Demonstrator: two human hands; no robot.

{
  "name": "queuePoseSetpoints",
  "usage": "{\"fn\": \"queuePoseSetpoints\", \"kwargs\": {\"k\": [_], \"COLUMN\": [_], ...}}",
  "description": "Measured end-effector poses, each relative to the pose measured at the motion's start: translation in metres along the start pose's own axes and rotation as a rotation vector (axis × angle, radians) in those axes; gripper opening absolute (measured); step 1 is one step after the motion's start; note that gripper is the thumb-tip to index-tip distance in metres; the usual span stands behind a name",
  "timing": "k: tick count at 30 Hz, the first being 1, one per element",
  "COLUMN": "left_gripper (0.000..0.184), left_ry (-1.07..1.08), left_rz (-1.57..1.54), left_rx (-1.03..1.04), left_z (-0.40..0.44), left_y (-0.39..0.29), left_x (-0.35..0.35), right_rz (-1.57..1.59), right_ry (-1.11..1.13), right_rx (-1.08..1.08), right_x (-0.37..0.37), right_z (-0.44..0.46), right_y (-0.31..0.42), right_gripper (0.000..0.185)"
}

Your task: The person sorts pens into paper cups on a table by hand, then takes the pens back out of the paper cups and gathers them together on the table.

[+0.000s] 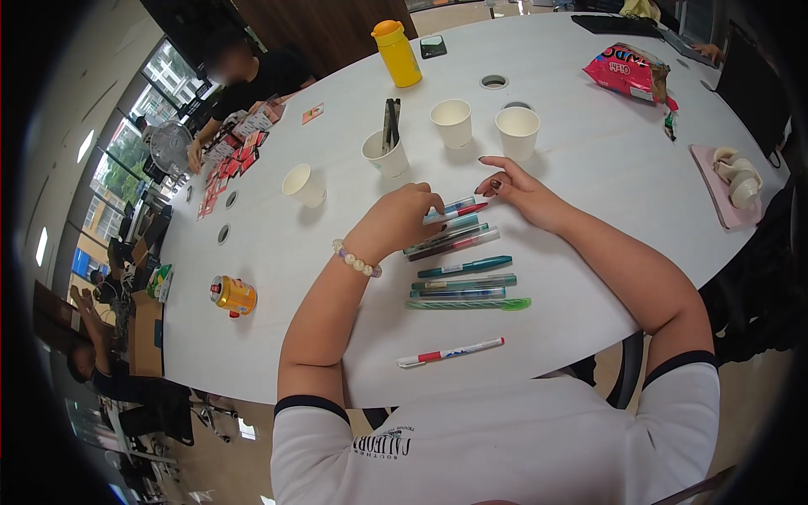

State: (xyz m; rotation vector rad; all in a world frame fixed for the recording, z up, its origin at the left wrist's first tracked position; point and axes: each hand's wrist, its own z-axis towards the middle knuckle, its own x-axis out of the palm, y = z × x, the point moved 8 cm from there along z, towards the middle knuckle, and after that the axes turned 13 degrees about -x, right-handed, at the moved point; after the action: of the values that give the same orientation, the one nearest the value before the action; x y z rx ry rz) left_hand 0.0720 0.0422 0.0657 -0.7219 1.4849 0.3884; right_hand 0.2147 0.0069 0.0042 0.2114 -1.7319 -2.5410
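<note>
My left hand (404,217), with a beaded bracelet on the wrist, curls its fingers round the left end of a red-and-white pen (471,209). Just right of that pen's red tip, my right hand (523,195) hovers with fingers bent but apart, holding nothing. Beneath lies a column of pens: a blue one (461,204), dark and red ones (454,242), a teal pen (465,267), clear-barrelled ones (463,284) and a green twisted pen (468,304). Nearer me, a separate red-and-white pen (450,353) lies alone. A paper cup (385,157) beyond my left hand holds dark pens (391,124).
More paper cups (452,124) (517,135) (304,186) stand around. A yellow bottle (397,57), phone (433,46), snack bag (629,74), headphones (737,178) and drink can (233,295) share the white table (337,93). A person (252,80) handles red packets (231,164) at far left.
</note>
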Motion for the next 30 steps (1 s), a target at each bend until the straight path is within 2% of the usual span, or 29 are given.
{"fn": "queuePoseSetpoints", "kwargs": {"k": [16,19,22,25,30], "left_gripper": [0.015,0.012,0.012,0.017,0.018], "left_ry": [0.085,0.044,0.042,0.179,0.153], "left_rz": [0.002,-0.098,-0.226,-0.074,-0.032], "left_rx": [-0.040,-0.066,0.049,-0.070,-0.009], "left_z": [0.001,-0.004,-0.011,-0.013,-0.014], "left_y": [0.005,-0.002,-0.020,-0.019,-0.027], "left_x": [0.009,-0.002,0.000,0.023,0.029], "right_rz": [0.028,0.032,0.016,0.022,0.082], "right_ry": [-0.005,-0.006,-0.008,-0.024,-0.062], "right_rx": [-0.025,-0.044,-0.046,-0.034,-0.037], "right_x": [-0.001,-0.001,-0.001,-0.003,-0.007], "right_z": [-0.001,0.000,0.000,0.001,0.002], "right_y": [0.001,0.000,0.002,0.004,-0.001], "right_gripper": [0.043,0.042,0.042,0.042,0.042]}}
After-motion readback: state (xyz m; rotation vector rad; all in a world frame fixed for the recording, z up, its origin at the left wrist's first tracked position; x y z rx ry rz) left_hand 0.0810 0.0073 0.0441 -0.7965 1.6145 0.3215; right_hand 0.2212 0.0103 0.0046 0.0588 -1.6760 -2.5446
